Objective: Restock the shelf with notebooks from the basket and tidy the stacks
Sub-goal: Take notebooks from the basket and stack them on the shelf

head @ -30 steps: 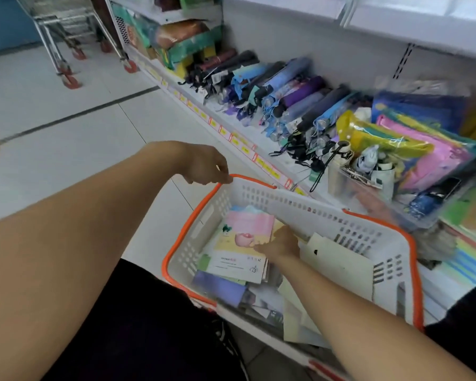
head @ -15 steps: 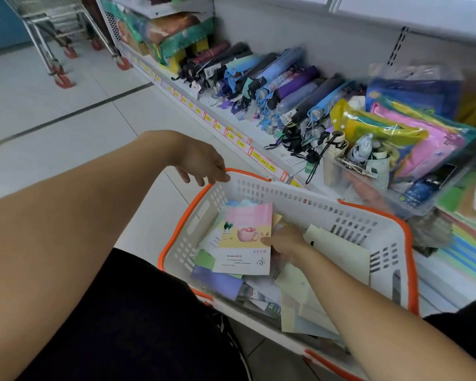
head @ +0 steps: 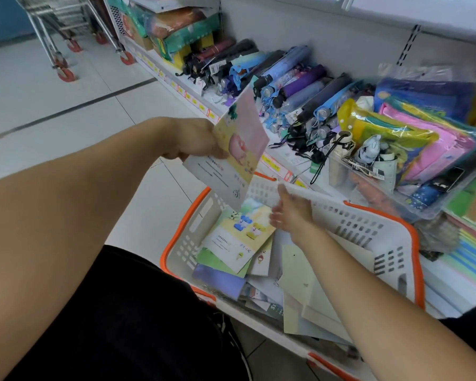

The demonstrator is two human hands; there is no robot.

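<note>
Looking down past our own arms, we start at the far left, where the wheeled legs of a shopping trolley [head: 63, 48] stand on the pale tiled floor [head: 66, 111]. Our left hand [head: 193, 140] is raised above the basket, closed around the left edge of a pink and yellow notebook [head: 238, 149], which is tilted up on its corner with its cover facing us. Directly below it sits the white basket [head: 368, 224] with an orange rim, holding a loose pile of notebooks. On top of that pile lies a notebook with blue and yellow cartoon figures [head: 237, 235], with green, purple and pale cream covers spread around and beneath it. Our right hand [head: 291, 213] hovers over the middle of the basket, fingers spread and holding nothing; it looks blurred.

Behind the basket runs the low shelf [head: 294, 26], its front edge lined with yellow price tags. On it, from left to right, lie a row of folded umbrellas [head: 294, 86] in blue, purple and black, then a clear bin [head: 412, 213] full of brightly coloured plastic pouches. At the far right, stacks of striped pastel paper goods [head: 470, 257] rest on the shelf just beside the basket.
</note>
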